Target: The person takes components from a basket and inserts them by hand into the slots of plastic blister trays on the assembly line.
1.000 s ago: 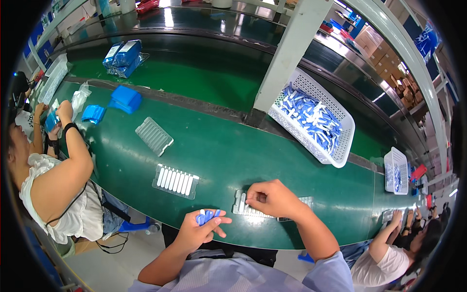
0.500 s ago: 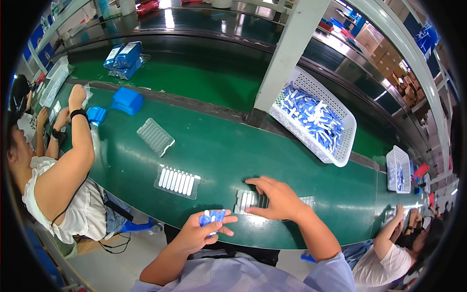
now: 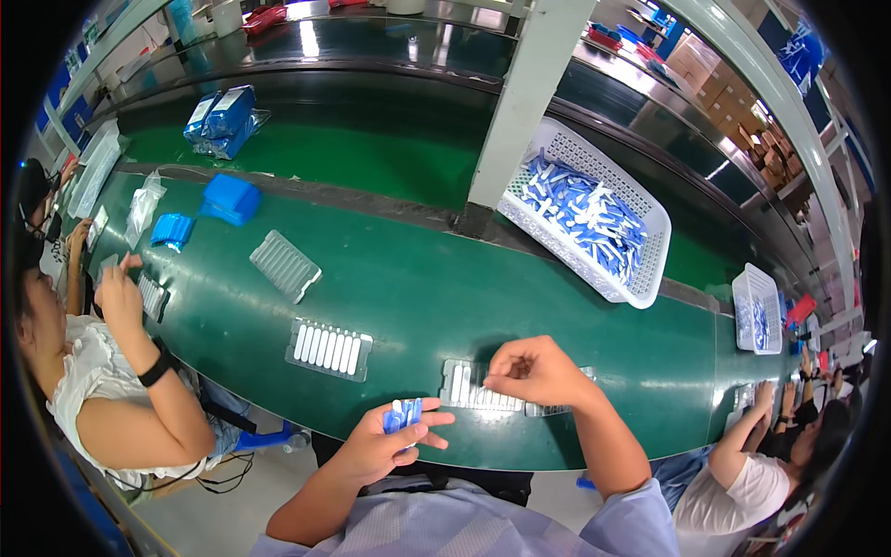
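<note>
My left hand (image 3: 382,447) is closed around several small blue-and-white plastic pieces (image 3: 403,416), held above the table's near edge. To its right, my right hand (image 3: 543,373) hovers over a clear slotted tray (image 3: 448,403), thumb and fingertips pinched together; whatever is between them is too small to make out. White pieces (image 3: 460,381) lie in the tray's left slots, and the hand partly covers its right side. Another clear tray (image 3: 548,410) shows under my right wrist. Left of my hands lies a tray (image 3: 360,373) with a row of white pieces.
An unfilled clear tray (image 3: 285,266) lies farther left. A white basket (image 3: 654,278) of blue-and-white pieces stands beyond, by a pale post (image 3: 529,102). Blue packs (image 3: 230,199) sit at the far left. Co-workers sit on both sides, one with an arm (image 3: 153,362) near the table.
My right hand's fingers have drawn from spread to pinched above the tray. My left hand keeps its pieces. The co-worker at the left has lowered an arm away from the packs.
</note>
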`<state>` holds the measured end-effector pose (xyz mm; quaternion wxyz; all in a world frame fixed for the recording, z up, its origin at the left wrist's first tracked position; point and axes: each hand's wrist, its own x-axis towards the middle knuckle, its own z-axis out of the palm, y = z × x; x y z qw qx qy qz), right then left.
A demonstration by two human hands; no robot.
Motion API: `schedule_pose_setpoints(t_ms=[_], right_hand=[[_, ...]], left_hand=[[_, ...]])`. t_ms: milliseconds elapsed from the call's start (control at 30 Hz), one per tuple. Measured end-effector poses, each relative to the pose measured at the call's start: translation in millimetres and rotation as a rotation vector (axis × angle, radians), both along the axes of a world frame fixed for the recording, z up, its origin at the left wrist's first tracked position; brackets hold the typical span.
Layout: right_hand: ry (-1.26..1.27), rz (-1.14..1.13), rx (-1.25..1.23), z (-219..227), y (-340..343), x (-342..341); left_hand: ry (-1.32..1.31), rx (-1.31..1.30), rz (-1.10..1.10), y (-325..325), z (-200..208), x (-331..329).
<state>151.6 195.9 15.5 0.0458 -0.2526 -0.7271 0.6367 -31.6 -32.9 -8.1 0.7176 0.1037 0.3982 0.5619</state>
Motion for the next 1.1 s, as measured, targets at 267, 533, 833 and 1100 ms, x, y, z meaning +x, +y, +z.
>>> schedule_pose_setpoints(t_ms=[267,533,833,1100], right_hand=[[-0.126,0.210,0.875,7.1,-10.5,-21.5],[0.029,0.019,0.366,28.3,-47.3,-17.4],[0.172,-0.340,-0.271,11.2,-23.0,17.9],[0.099,-0.080,0.443,9.9,-19.1,14.0]], left_hand=[[-0.191,-0.023,0.028,2.1,4.0,-1.9],[-0.104,0.005,-0.115,3.7,10.1,0.7],[-0.066,0.015,-0.156,9.1,3.9,6.4],[-0.067,-0.026,-0.086,9.4,0.5,5.0]])
